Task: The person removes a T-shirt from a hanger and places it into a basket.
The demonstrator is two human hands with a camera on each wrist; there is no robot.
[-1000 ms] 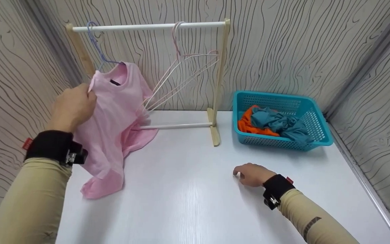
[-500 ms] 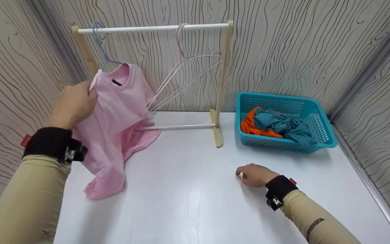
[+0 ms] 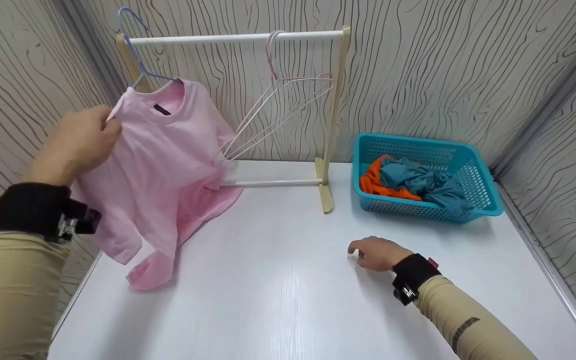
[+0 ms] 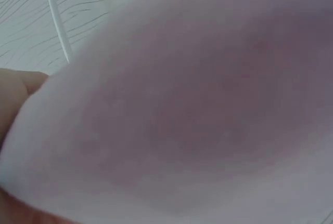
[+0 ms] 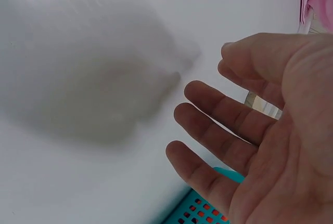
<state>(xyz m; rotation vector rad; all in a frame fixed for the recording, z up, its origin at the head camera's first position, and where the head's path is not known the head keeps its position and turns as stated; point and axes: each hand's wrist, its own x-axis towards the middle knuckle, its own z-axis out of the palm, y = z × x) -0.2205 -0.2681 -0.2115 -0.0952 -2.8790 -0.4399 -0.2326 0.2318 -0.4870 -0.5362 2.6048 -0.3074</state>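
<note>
A pink long-sleeved shirt (image 3: 153, 135) hangs on a blue hanger (image 3: 142, 70) at the left end of the rack. My left hand (image 3: 78, 140) pinches the shirt at its shoulder beside the neckline. The hanger's hook curves up above the white rail, overlapping it in the head view. Pink cloth fills most of the left wrist view, with part of the thumb and fingers at its left edge. Over the white table my right hand (image 3: 377, 253) hovers with loosely bent fingers (image 5: 218, 109), holding nothing.
The rack's white rail (image 3: 208, 38) carries pink and white wire hangers (image 3: 271, 60) near its right post (image 3: 335, 105). A teal basket (image 3: 490, 200) at the back right holds orange cloth (image 3: 378, 184) and blue-green cloth (image 3: 425, 181). Patterned walls enclose the white table (image 3: 268, 280).
My left hand has moved left and slightly up, pulling the shirt's shoulder along. The blue hanger's hook has risen above the rail. The right hand stays nearly still.
</note>
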